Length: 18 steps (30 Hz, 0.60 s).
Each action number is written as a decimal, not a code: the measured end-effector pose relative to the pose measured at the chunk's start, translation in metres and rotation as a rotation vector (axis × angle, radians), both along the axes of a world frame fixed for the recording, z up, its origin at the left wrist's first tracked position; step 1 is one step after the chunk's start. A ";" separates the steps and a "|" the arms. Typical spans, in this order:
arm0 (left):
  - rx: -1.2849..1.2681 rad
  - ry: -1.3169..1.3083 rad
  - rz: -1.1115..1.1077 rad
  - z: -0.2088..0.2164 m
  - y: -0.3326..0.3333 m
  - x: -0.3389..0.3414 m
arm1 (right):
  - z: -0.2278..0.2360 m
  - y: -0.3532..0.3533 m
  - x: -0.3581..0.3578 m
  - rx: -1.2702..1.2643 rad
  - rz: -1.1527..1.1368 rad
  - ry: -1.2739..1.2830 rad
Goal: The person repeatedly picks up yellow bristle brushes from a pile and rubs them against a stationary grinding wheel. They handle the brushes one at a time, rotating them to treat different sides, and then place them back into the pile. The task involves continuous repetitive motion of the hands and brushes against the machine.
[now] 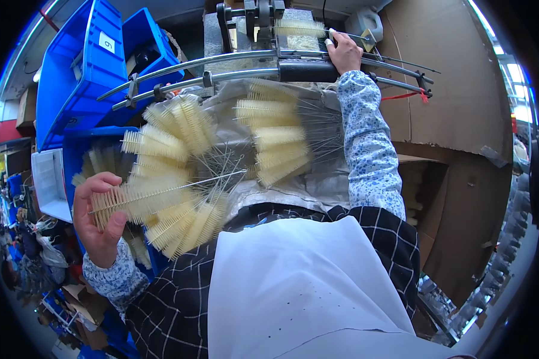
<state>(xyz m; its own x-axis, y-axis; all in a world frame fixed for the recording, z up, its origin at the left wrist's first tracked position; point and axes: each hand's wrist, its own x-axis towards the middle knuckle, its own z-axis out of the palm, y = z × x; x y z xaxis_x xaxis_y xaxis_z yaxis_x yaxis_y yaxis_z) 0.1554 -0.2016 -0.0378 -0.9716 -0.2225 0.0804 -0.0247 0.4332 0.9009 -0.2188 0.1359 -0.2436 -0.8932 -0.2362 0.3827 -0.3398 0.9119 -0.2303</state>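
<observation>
Holding one cream bottle brush (pixel 139 200) by its bristled end at near left, the left hand (pixel 99 222) has its grip clamped around it. Fanned brush piles (pixel 185 161) lie between. At far right, the right hand (pixel 344 52) presses closed on another brush (pixel 296 27) in the machine (pixel 251 24).

2 curved metal rails (pixel 233 67) cross ahead, barring the machine (pixel 254 24). Piled bristle brushes (pixel 221 149) crowd the lap; blue bins (pixel 96 66) wall the left, cardboard (pixel 461 78) the right.
</observation>
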 end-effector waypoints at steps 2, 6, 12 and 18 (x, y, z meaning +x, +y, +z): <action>-0.003 0.000 0.001 0.001 0.000 0.002 | -0.002 -0.011 0.002 0.008 0.010 -0.007; -0.006 0.001 0.013 0.003 -0.002 0.006 | -0.002 -0.037 0.011 -0.031 0.053 0.008; -0.022 -0.004 0.008 0.004 0.000 0.003 | 0.007 -0.097 0.037 0.014 0.045 -0.047; 0.012 0.019 -0.046 0.003 0.009 -0.007 | 0.010 -0.128 0.048 0.000 0.051 -0.070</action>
